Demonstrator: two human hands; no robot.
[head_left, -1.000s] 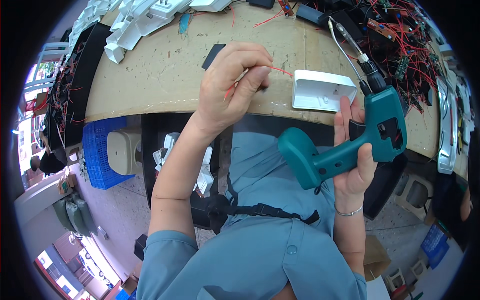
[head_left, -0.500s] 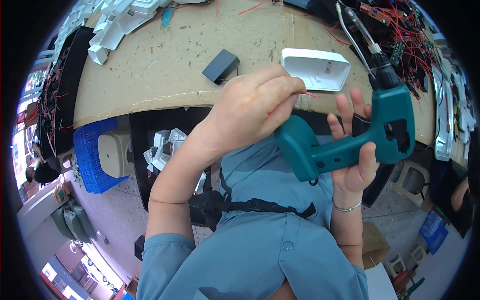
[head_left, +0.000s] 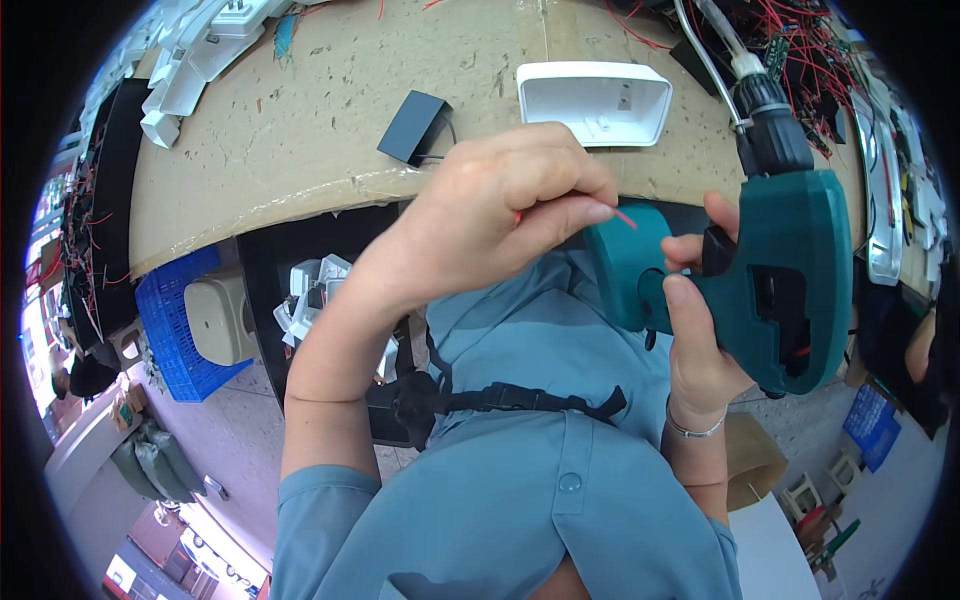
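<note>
Pinched closed, the left hand (head_left: 505,195) has a red wire (head_left: 627,220), tip poking out seemingly to clear the fingers, while just rightward the right hand (head_left: 698,345) curls round the green soldering gun (head_left: 797,235), wrap partly hidden, nozzle aimed away from the body.

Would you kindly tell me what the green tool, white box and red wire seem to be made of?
Green tool: probably moulded plastic, satin, judging by its smooth, evenly coloured curves.
White box: likely smooth, hard plastic, given its thin walls and rounded corners.
Red wire in the left hand: seemingly plastic-coated, from its even colour; core indiscernible.
</note>
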